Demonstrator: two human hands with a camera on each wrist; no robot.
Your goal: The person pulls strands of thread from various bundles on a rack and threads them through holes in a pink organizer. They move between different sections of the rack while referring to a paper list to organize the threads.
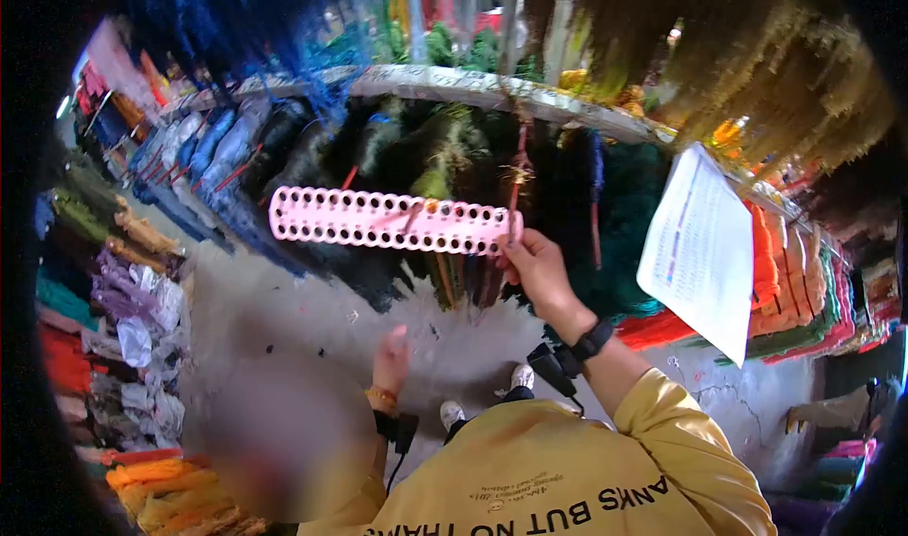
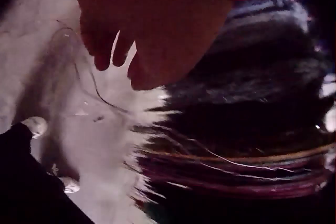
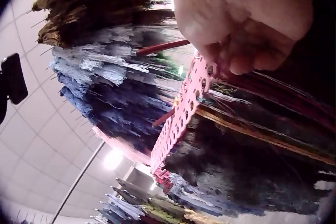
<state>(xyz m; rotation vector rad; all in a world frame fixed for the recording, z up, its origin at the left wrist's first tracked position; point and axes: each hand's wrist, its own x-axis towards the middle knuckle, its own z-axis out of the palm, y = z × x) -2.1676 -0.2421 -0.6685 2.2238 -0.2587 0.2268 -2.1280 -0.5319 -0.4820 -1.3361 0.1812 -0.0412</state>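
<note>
A long pink strip with two rows of round holes (image 1: 378,219) lies level in front of hanging yarn in the head view. My right hand (image 1: 541,271) pinches its right end between thumb and fingers. In the right wrist view the pink strip (image 3: 184,106) runs down and left from my right hand (image 3: 244,22), whose fingertips are curled in at its end. Lower left of it, my left hand (image 1: 391,361) is apart from the strip, fingers loosely bent. Thin threads (image 2: 97,90) pass below my left hand (image 2: 152,24) in the left wrist view; no grip on them shows.
Yarn skeins hang from a long rail (image 1: 426,84) with red pegs. A printed sheet (image 1: 700,252) hangs at the right, beside orange and red skeins (image 1: 766,262). More skeins and plastic-wrapped bundles (image 1: 151,347) line the left side. A blurred patch covers the lower left.
</note>
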